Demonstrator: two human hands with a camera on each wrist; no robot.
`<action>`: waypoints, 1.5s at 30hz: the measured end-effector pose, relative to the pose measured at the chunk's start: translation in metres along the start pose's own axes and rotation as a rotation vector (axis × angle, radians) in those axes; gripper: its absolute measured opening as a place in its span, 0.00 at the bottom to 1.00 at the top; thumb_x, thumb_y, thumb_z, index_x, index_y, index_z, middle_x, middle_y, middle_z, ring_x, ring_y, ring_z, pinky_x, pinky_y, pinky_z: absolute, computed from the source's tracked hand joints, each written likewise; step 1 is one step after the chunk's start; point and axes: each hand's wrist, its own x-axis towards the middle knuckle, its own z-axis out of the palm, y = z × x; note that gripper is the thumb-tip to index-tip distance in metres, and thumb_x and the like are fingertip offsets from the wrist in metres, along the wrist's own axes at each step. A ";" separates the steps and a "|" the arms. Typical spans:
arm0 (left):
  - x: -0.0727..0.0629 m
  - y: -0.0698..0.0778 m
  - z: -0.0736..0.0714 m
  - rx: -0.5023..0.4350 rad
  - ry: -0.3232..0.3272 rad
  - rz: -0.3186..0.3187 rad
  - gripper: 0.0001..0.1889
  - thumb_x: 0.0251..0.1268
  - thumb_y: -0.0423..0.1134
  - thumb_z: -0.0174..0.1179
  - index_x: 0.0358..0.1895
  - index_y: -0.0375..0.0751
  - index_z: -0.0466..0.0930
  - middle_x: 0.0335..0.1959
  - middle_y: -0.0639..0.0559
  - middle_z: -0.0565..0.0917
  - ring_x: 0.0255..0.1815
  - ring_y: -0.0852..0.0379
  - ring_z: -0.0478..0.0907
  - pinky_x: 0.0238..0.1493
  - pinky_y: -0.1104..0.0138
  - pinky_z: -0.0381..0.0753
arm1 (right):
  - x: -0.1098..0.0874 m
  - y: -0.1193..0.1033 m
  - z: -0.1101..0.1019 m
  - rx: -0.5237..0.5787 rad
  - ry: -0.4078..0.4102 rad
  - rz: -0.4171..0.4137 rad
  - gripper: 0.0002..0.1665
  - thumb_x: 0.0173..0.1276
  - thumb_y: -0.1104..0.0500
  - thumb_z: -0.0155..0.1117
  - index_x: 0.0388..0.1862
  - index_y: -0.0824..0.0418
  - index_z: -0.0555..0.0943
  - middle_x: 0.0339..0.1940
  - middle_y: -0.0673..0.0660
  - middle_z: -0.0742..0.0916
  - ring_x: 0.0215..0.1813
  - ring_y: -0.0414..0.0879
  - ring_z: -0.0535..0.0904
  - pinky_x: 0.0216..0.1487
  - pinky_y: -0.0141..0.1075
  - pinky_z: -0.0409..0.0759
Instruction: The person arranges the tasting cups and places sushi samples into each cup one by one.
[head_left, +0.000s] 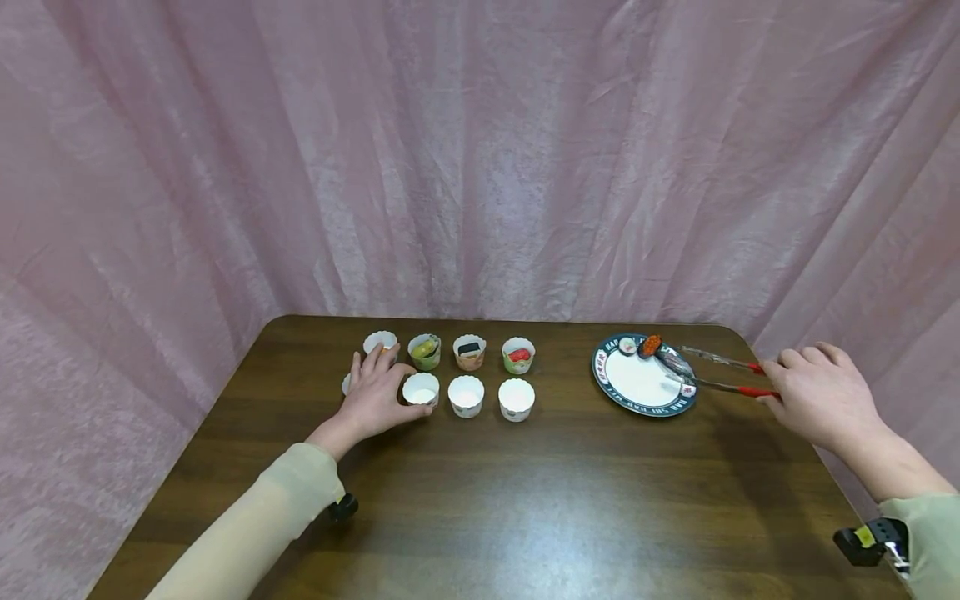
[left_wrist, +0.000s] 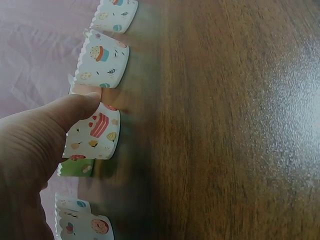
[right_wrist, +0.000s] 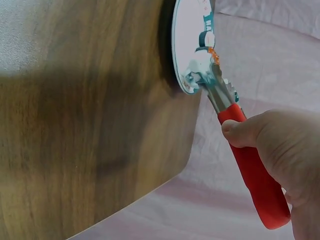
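Observation:
In the head view my left hand [head_left: 375,396] spreads over the left end of two rows of paper cups. Its thumb and index finger lie around a white paper cup [head_left: 422,390] in the front row; the left wrist view shows the thumb at the rim of a cake-print cup [left_wrist: 95,135]. My right hand [head_left: 825,396] grips red-handled metal tongs [head_left: 738,389], their arms apart. The tongs' heads reach the right side of a blue-rimmed white plate [head_left: 637,387]. On its far edge sit a white round piece [head_left: 627,345] and an orange-topped piece [head_left: 650,346].
Back-row cups hold small food-like pieces: yellow-green [head_left: 424,347], black and white [head_left: 468,348], and red [head_left: 519,355]. Two more white cups, a middle one [head_left: 467,396] and a right one [head_left: 517,400], stand in front. A pink curtain [head_left: 480,167] hangs behind the wooden table [head_left: 525,508].

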 end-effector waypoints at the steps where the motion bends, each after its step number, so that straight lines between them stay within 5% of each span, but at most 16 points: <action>1: 0.000 0.000 0.001 0.003 -0.001 -0.002 0.38 0.50 0.70 0.72 0.59 0.48 0.82 0.80 0.37 0.57 0.82 0.35 0.40 0.74 0.34 0.29 | 0.000 0.000 0.000 -0.003 -0.014 0.006 0.28 0.44 0.55 0.83 0.41 0.69 0.84 0.30 0.58 0.82 0.40 0.65 0.79 0.57 0.66 0.67; 8: 0.000 0.001 0.001 0.007 -0.007 -0.014 0.40 0.50 0.70 0.71 0.60 0.47 0.82 0.80 0.37 0.57 0.82 0.35 0.40 0.74 0.34 0.29 | 0.003 -0.005 0.003 -0.005 -0.061 0.029 0.22 0.48 0.54 0.82 0.36 0.66 0.84 0.28 0.57 0.80 0.38 0.63 0.79 0.58 0.67 0.66; 45: 0.003 0.003 0.005 -0.010 0.017 -0.011 0.32 0.52 0.65 0.72 0.54 0.47 0.83 0.78 0.35 0.60 0.81 0.33 0.43 0.74 0.33 0.33 | 0.004 -0.010 0.008 -0.017 0.006 0.039 0.14 0.46 0.59 0.77 0.27 0.64 0.82 0.25 0.56 0.79 0.35 0.63 0.78 0.57 0.65 0.67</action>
